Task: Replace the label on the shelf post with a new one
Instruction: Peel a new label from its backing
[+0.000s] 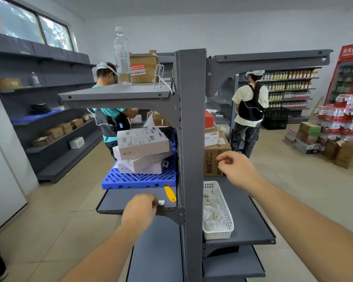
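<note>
The grey shelf post (192,139) rises upright through the middle of the view, and its facing side shows no label. My left hand (140,209) rests on the grey shelf left of the post, fingers closed on a small white label (161,202). A yellow scraper (170,193) lies on that shelf just beyond the label. My right hand (237,169) hovers right of the post with its fingers curled loosely and nothing visible in them. A white perforated basket (225,212) of white paper scraps sits on the right shelf beside the post.
A blue plastic pallet (139,178) carries stacked white boxes (143,147). A cardboard carton (213,157) stands right of the post. A water bottle (121,55) stands on the top shelf. Two people work at shelves behind. Bottled-water packs (338,121) are stacked at far right.
</note>
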`<state>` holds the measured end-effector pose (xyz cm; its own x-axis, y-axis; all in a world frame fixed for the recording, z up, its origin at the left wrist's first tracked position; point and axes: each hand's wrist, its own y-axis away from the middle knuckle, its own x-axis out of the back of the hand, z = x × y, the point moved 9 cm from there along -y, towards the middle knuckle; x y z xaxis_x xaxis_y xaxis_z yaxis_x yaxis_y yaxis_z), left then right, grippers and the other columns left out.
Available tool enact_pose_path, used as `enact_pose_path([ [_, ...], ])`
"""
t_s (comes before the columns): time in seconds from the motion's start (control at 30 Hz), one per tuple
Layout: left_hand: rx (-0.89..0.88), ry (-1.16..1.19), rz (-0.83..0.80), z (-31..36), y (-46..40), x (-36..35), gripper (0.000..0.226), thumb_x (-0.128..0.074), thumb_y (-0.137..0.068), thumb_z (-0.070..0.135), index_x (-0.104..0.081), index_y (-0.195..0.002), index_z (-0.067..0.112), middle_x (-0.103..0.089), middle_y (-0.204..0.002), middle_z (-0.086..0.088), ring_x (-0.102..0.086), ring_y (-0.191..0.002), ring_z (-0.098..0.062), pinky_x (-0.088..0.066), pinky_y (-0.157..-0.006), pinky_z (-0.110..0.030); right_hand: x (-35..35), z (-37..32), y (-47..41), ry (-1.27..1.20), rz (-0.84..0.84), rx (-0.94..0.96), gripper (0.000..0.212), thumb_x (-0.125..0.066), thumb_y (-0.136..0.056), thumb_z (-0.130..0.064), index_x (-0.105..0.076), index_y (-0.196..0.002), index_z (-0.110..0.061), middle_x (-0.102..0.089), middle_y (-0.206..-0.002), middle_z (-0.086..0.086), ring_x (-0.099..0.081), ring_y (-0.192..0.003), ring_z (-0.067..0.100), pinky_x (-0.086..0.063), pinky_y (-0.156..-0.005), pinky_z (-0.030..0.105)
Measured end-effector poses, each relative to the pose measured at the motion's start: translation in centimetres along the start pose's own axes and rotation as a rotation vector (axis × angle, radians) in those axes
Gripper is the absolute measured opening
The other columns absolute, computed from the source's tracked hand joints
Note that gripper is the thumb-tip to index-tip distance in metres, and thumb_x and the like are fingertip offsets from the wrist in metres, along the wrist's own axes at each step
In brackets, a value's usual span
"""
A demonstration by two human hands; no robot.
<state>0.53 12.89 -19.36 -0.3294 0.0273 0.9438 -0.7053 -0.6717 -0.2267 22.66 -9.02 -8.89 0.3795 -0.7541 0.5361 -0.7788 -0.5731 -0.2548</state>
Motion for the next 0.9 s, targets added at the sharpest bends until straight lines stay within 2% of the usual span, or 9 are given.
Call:
enact_pose_path([
  [0.1,-0.02,0.074,0.092,1.1,0.5,1.7,0.02,-0.057,-0.1,0.025,-0.073,-0.112,0.028,-0.074,-0.106,0.007,-0.066,-0.099,-0.016,-0.057,-0.086,-0.033,0.2,-0.4,0.4,-0.031,0.003,-0.01,0.02,-0.055,-0.095,-0.017,-0.068,-0.105,-0.027,-0.069,-0.097,-0.001,-0.065,-0.078,0.014,-0.044,-0.058,0.022],
  [0.2,-0.059,0.149,0.186,2.8,1.1,4.0,0.016,-0.059,-0.1,0.024,-0.073,-0.106,0.026,-0.074,-0.102,0.01,-0.065,-0.1,-0.015,-0.057,-0.084,-0.032,0.2,-0.5,0.7,-0.08,0.006,-0.04,0.007,-0.057,-0.099,-0.025,-0.063,-0.101,-0.021,-0.074,-0.09,0.006,-0.066,-0.071,0.014,-0.046,-0.062,0.027],
  [0.33,-0.14,0.262,0.343,5.4,2.3,7.7,0.01,-0.066,-0.097,0.026,-0.074,-0.101,0.028,-0.074,-0.095,0.015,-0.064,-0.094,-0.01,-0.055,-0.078,-0.027,-0.2,-1.3,1.4,-0.078,-0.038,-0.022,0.034,-0.053,-0.102,-0.041,-0.066,-0.089,-0.012,-0.074,-0.071,-0.001,-0.062,-0.052,0.01,-0.052,-0.065,0.031],
  [0.47,-0.246,0.307,0.514,8.5,4.1,11.6,0.008,-0.071,-0.092,0.019,-0.072,-0.095,0.027,-0.071,-0.089,0.015,-0.059,-0.087,-0.011,-0.046,-0.074,-0.023,-0.6,-3.1,2.4,-0.157,-0.119,0.006,0.044,-0.051,-0.103,-0.044,-0.067,-0.078,-0.012,-0.069,-0.059,0.0,-0.054,-0.046,0.012,-0.051,-0.064,0.03],
  [0.6,-0.427,0.315,0.667,11.4,6.0,14.5,0.014,-0.077,-0.085,0.007,-0.074,-0.091,0.019,-0.073,-0.09,0.009,-0.06,-0.087,-0.012,-0.047,-0.079,-0.023,-2.8,-4.9,3.8,-0.271,-0.338,-0.018,0.05,-0.051,-0.105,-0.047,-0.073,-0.087,-0.006,-0.073,-0.063,0.008,-0.057,-0.048,0.019,-0.042,-0.046,0.023],
  [0.67,-0.502,0.316,0.71,12.4,6.7,15.2,0.014,-0.077,-0.084,0.006,-0.074,-0.091,0.018,-0.073,-0.092,0.008,-0.06,-0.089,-0.013,-0.049,-0.081,-0.026,-3.8,-5.7,4.3,-0.301,-0.403,-0.017,0.052,-0.05,-0.105,-0.049,-0.073,-0.09,-0.005,-0.077,-0.069,0.013,-0.06,-0.048,0.019,-0.039,-0.044,0.023],
  [0.8,-0.573,0.291,0.726,13.8,7.3,15.4,0.01,-0.074,-0.087,0.011,-0.074,-0.093,0.018,-0.072,-0.096,0.007,-0.062,-0.093,-0.019,-0.052,-0.081,-0.035,-4.2,-7.3,4.8,-0.343,-0.417,0.05,0.032,-0.059,-0.103,-0.035,-0.07,-0.086,-0.01,-0.078,-0.074,0.01,-0.065,-0.054,0.019,-0.04,-0.046,0.023],
  [0.9,-0.572,0.292,0.728,14.0,7.6,15.5,0.015,-0.077,-0.085,0.009,-0.075,-0.096,0.018,-0.072,-0.1,0.006,-0.062,-0.097,-0.018,-0.052,-0.084,-0.034,-3.5,-8.1,4.7,-0.322,-0.363,0.108,0.017,-0.064,-0.098,-0.021,-0.075,-0.089,-0.011,-0.074,-0.07,0.0,-0.066,-0.056,0.012,-0.044,-0.052,0.026],
])
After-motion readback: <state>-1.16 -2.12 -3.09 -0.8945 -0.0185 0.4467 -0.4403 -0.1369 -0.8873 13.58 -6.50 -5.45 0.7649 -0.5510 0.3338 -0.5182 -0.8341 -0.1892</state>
